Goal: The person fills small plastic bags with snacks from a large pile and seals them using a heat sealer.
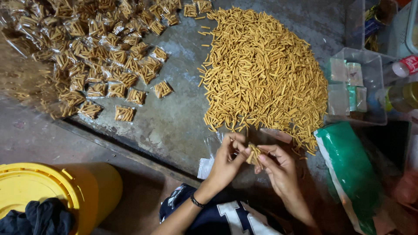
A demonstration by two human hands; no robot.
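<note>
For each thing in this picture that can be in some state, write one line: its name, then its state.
Left hand: fingers pinching the small packet.
Right hand: holding the small packet of snack sticks from the other side.
Loose snack sticks: heaped, unpacked.
Filled packets: packed, spread in a pile.
Yellow bucket: lid on, dark cloth on top.
Clear plastic box: open.
Green bag: lying flat.

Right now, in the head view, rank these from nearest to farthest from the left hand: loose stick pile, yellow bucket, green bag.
1. Loose stick pile: just above the left hand.
2. Green bag: to the right, beyond the right hand.
3. Yellow bucket: far lower left.
</note>
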